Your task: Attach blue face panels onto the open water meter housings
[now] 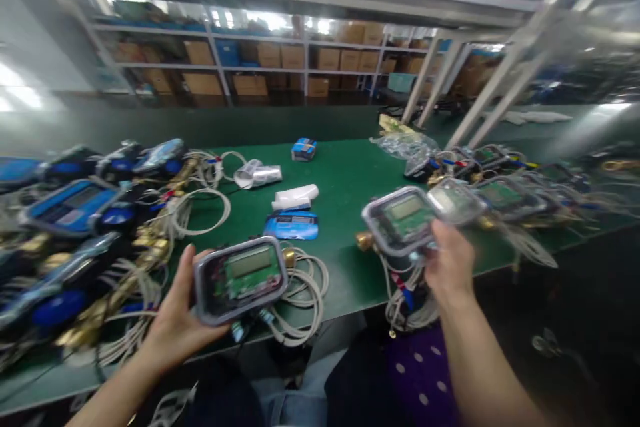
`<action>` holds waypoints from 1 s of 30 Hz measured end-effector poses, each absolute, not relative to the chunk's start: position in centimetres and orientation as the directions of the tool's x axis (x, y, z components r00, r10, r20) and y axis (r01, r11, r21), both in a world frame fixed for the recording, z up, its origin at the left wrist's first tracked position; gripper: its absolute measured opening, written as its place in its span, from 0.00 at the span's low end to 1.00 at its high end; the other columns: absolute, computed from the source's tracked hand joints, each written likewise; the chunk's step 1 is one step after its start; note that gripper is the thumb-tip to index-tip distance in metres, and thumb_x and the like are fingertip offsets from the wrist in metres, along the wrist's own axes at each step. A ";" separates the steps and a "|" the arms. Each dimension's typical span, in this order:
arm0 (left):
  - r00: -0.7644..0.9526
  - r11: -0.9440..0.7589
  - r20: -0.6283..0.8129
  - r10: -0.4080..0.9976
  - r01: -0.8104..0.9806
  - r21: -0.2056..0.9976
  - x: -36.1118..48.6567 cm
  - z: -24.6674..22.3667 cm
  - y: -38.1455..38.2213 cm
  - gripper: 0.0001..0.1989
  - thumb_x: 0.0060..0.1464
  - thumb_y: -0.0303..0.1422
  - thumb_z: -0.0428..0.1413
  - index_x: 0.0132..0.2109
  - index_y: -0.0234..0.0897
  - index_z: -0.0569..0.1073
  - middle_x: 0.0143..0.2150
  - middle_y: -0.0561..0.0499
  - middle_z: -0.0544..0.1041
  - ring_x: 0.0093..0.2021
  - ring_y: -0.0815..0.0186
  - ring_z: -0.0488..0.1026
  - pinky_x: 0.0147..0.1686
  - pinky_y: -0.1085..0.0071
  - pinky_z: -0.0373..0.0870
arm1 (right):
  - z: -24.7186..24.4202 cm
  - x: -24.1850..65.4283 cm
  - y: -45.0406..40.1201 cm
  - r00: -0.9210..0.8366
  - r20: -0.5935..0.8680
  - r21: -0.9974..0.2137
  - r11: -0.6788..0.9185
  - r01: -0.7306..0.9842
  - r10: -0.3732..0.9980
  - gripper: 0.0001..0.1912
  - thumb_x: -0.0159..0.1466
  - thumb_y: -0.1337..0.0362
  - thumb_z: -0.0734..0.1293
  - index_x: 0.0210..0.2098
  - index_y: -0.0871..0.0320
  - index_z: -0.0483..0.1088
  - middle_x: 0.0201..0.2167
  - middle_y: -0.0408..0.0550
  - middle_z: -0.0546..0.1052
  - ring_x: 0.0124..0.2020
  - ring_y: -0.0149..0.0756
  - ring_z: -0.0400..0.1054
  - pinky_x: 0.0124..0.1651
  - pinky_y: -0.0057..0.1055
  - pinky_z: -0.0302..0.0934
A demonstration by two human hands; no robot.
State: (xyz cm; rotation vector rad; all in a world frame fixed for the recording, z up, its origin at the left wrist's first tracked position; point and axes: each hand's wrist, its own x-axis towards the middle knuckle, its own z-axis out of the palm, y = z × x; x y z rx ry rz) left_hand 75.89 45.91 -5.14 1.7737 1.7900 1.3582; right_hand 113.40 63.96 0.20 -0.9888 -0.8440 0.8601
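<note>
My left hand grips the left end of a meter with a clear window, a small display and a green circuit board inside. A brass fitting sticks out at its right, and a coiled grey cable hangs beside it. In my right hand is a second meter of the same kind, held by its right end and tilted. Below that one dangles a bundle of cable with red and blue parts. Both meters are over the front of the green table, apart from each other.
Several blue-faced meters with brass fittings and cables crowd the left. More clear-window meters lie at right. Blue panels, white rolls and a small blue box sit mid-table. White posts rise behind.
</note>
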 end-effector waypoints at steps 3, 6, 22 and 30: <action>-0.174 -0.283 0.443 0.879 0.558 0.780 77.0 -5.1 47.4 0.61 0.43 0.37 0.68 0.70 0.57 0.32 0.64 0.42 0.60 0.60 0.47 0.67 0.57 0.46 0.66 | -0.4 113.1 67.0 0.435 0.149 -0.839 0.347 -0.420 0.888 0.16 0.44 0.61 0.76 0.30 0.59 0.72 0.27 0.39 0.75 0.26 0.28 0.69 0.26 0.23 0.66; -0.149 -0.294 0.428 0.891 0.529 0.796 78.0 -5.2 48.5 0.61 0.43 0.35 0.67 0.70 0.53 0.32 0.66 0.41 0.58 0.63 0.49 0.64 0.59 0.50 0.64 | -1.5 112.5 68.3 0.342 0.183 -0.827 0.333 -0.453 0.921 0.18 0.42 0.60 0.76 0.30 0.58 0.71 0.29 0.39 0.75 0.30 0.29 0.70 0.31 0.25 0.68; -0.184 0.050 0.053 0.982 0.512 0.857 75.9 -1.0 49.1 0.63 0.38 0.36 0.68 0.71 0.53 0.35 0.61 0.47 0.66 0.53 0.51 0.72 0.58 0.48 0.65 | -5.1 112.4 60.2 0.354 0.759 -0.629 0.476 0.614 0.546 0.08 0.65 0.68 0.63 0.44 0.59 0.71 0.37 0.51 0.76 0.40 0.38 0.73 0.48 0.38 0.68; -0.203 -0.037 0.202 0.958 0.612 0.790 78.1 -4.0 47.5 0.58 0.42 0.38 0.66 0.71 0.52 0.38 0.67 0.42 0.59 0.64 0.44 0.62 0.61 0.44 0.59 | -7.6 110.0 59.5 -0.399 0.439 -0.266 0.541 0.798 0.805 0.28 0.68 0.55 0.60 0.64 0.60 0.59 0.64 0.60 0.62 0.65 0.61 0.54 0.60 0.61 0.56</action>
